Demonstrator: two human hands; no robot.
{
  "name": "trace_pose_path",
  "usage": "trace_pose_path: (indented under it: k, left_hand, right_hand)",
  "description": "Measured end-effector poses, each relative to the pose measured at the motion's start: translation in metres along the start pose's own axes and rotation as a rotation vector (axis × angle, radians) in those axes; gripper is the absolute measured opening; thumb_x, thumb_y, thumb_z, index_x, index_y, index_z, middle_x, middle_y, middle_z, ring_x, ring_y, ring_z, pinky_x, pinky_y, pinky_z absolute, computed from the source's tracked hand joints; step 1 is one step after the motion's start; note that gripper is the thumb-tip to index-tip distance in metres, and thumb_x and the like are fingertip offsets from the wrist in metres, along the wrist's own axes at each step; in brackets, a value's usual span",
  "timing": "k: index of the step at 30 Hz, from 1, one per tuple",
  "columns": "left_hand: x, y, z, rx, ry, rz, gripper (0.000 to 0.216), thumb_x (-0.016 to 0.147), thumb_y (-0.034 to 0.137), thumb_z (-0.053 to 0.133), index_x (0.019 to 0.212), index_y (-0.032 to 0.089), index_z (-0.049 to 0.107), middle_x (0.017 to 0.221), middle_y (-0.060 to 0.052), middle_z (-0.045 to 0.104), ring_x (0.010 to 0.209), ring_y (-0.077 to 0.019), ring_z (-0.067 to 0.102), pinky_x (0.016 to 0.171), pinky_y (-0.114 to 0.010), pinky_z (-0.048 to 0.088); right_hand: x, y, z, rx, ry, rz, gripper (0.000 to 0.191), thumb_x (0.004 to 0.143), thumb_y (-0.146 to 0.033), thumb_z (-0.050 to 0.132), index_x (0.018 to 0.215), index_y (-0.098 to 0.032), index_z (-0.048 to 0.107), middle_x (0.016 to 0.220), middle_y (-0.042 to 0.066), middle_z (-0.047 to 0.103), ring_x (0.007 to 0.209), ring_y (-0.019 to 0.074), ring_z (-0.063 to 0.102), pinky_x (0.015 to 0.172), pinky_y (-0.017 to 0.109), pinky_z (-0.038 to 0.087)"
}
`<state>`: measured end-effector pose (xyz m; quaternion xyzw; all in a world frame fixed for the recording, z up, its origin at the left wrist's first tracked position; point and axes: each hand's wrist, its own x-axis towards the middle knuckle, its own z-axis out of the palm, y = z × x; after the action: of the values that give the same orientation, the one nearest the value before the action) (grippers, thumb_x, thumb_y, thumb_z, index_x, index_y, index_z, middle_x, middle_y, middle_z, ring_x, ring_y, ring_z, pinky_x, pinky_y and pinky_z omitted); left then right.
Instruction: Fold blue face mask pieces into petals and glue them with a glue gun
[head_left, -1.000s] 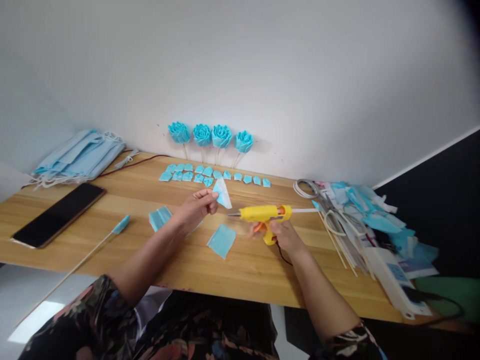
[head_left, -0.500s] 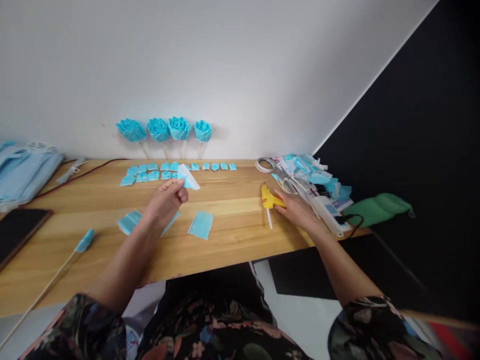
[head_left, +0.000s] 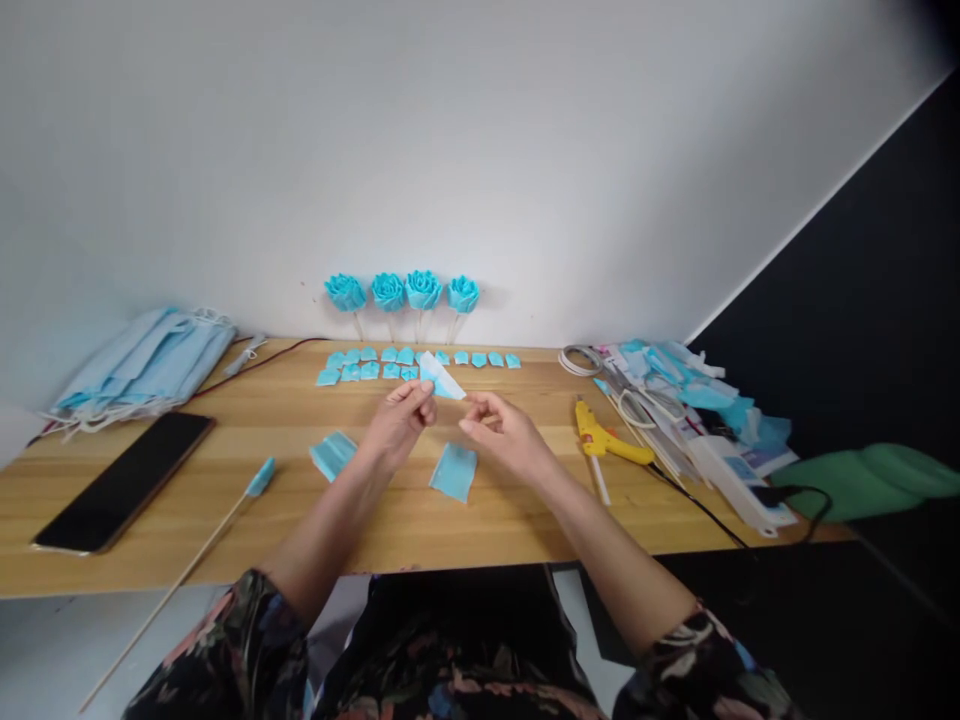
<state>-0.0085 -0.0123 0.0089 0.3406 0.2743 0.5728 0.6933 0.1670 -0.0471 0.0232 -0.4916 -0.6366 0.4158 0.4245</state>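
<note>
My left hand (head_left: pixel 405 412) pinches a folded blue-and-white piece of mask fabric (head_left: pixel 441 378) between thumb and fingers, above the middle of the table. My right hand (head_left: pixel 496 428) is at its right corner, thumb and forefinger apart; whether a fingertip touches the fabric I cannot tell. Below the hands lie a blue fabric square (head_left: pixel 454 472) and, to the left, another blue piece (head_left: pixel 332 455). A yellow glue gun (head_left: pixel 594 432) rests on the table to the right. At left lies a thin stick (head_left: pixel 176 582) with a blue tip (head_left: pixel 261 477).
Several blue fabric roses (head_left: pixel 388 292) on sticks stand against the wall, behind rows of small folded petals (head_left: pixel 369 370). A phone (head_left: pixel 127 485) and a stack of masks (head_left: pixel 154 360) are left. Scissors (head_left: pixel 637 405), fabric scraps (head_left: pixel 675 375) and a white power strip (head_left: pixel 739 485) are right.
My right hand has let go of the glue gun, now lying on the table, and has come left to the folded fabric. My left hand still holds the fabric. The view has shifted.
</note>
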Motion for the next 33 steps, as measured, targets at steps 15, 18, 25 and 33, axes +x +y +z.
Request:
trace_pose_path:
  k: [15,18,25,33]
  left_hand:
    - [-0.001,-0.005,0.004,-0.025,0.077,0.023,0.040,0.060,0.042,0.087,0.060,0.015,0.058,0.051,0.005,0.045,0.052,-0.0065,0.041,0.055,-0.022,0.033]
    - [-0.001,-0.005,0.004,-0.003,0.080,0.046,0.041,0.062,0.044,0.086,0.059,0.015,0.056,0.051,0.005,0.044,0.053,-0.0074,0.040,0.056,-0.024,0.033]
    - [-0.001,-0.007,0.002,0.013,0.079,0.049,0.039,0.069,0.042,0.082,0.059,0.016,0.054,0.054,0.005,0.043,0.056,-0.0083,0.040,0.058,-0.025,0.033]
    - [-0.001,-0.011,0.002,0.080,0.102,0.021,0.039,0.067,0.044,0.082,0.061,0.016,0.056,0.053,0.005,0.045,0.054,-0.0079,0.040,0.057,-0.024,0.033]
  right_hand:
    - [0.040,-0.010,0.049,0.499,0.097,-0.026,0.033,0.071,-0.041,0.077,0.084,-0.021,0.055,0.065,-0.005,0.062,0.056,0.0123,0.058,0.058,0.027,0.048]
    - [0.042,-0.011,0.051,0.482,0.132,-0.009,0.031,0.072,-0.042,0.076,0.081,-0.021,0.055,0.064,-0.005,0.061,0.055,0.0118,0.056,0.057,0.026,0.046]
    - [0.045,-0.006,0.053,0.491,0.189,-0.007,0.027,0.071,-0.041,0.076,0.078,-0.020,0.060,0.069,-0.003,0.060,0.063,0.0125,0.054,0.062,0.026,0.045]
    - [0.045,-0.002,0.049,0.466,0.233,-0.007,0.026,0.070,-0.040,0.077,0.074,-0.020,0.061,0.067,-0.003,0.058,0.064,0.0117,0.051,0.062,0.025,0.041]
